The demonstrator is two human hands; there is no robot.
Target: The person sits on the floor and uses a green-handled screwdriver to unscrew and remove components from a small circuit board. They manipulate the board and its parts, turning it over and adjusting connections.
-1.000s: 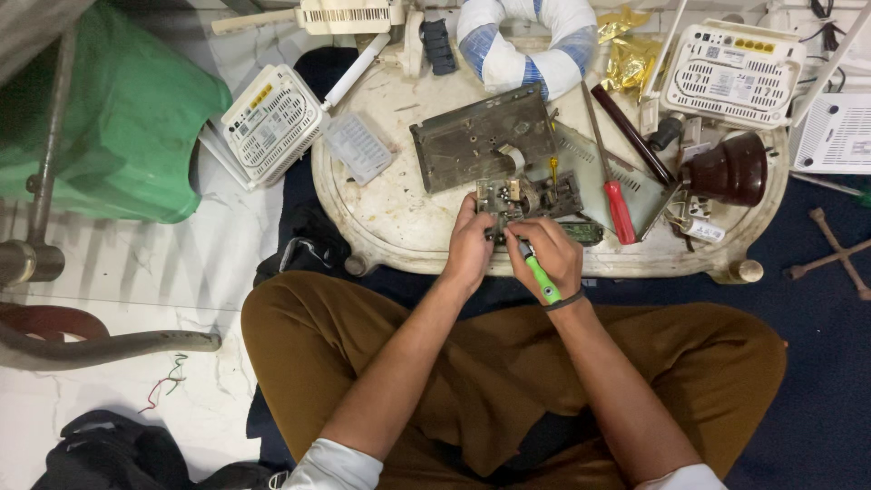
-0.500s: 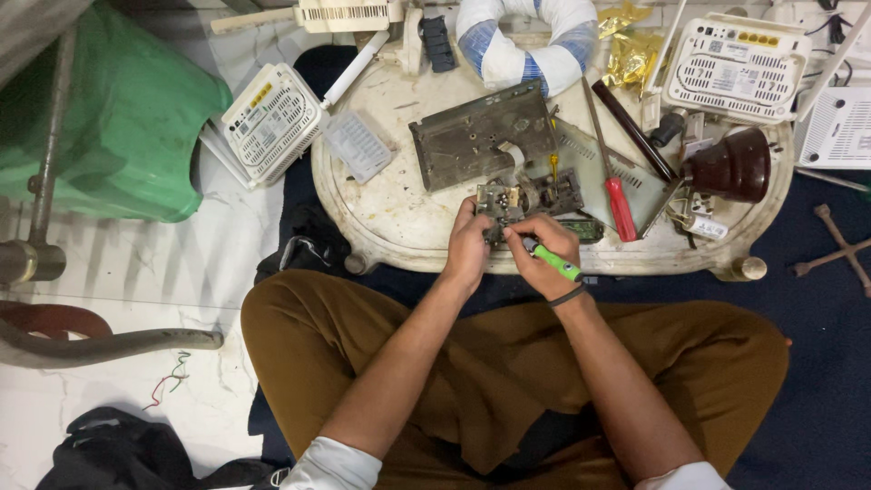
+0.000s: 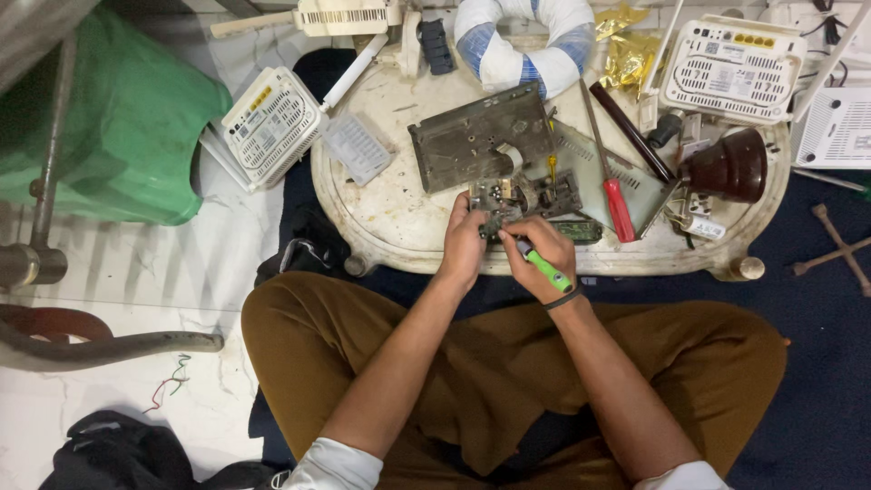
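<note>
Down on the floor, a person sits cross-legged at a low, worn white table (image 3: 399, 227) with an oval top, set on a dark blue mat (image 3: 817, 381); pale tiles show to the left. Near the table's front edge lies a small circuit board (image 3: 508, 195). The left hand (image 3: 463, 243) is curled over the board's left end, fingers pressed together on it. The right hand (image 3: 544, 254) is closed around a green-handled screwdriver (image 3: 544, 268), its tip pointing at the board.

Behind the board lies a grey metal plate (image 3: 481, 136), and to the right a red-handled screwdriver (image 3: 620, 207) and a dark brown dome-shaped thing (image 3: 733, 165). White router boxes sit at the table's left edge (image 3: 270, 125) and far right corner (image 3: 733, 65). A white-and-blue cloth ring (image 3: 524, 38) rests at the back. A green plastic bag (image 3: 118, 118) stands on the tiles to the left, with a dark bundle (image 3: 109, 454) at the bottom left.

The screwdriver's tip is hidden by the fingers, so where it meets the board cannot be told. The board's parts are too small to make out. The boxes along the top and right edges are cut off.
</note>
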